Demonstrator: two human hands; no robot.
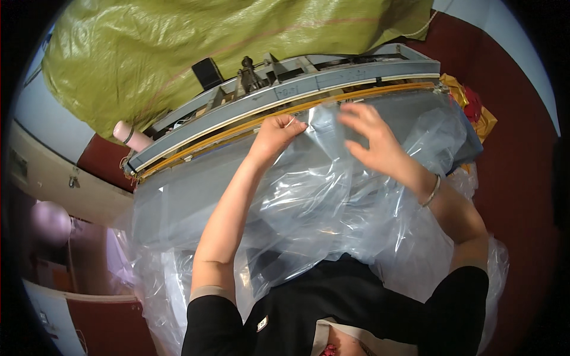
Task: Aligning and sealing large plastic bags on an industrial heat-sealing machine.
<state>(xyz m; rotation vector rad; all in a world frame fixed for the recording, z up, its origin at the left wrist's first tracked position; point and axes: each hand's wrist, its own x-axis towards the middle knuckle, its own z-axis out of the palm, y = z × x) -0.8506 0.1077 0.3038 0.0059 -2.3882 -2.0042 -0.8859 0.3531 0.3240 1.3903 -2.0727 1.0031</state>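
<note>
A large heap of clear plastic film (309,196) spreads over the grey worktop in front of me and hangs down its near side. My left hand (274,141) is closed in a pinch on the film's upper edge, close to the orange strip of the long machine. A small pale sliver shows between its fingers; I cannot make out what it is. To the right, my right hand (374,142) is held over the film with its fingers spread and slightly blurred. Nothing shows in that hand, and a bracelet circles its wrist.
Beyond the film runs a long grey metal machine frame (225,108) with an orange strip (237,132). A black phone-like slab (207,73) leans on it. At its left end is a pink bottle (133,137). A yellow-green tarp (196,35) covers the far side.
</note>
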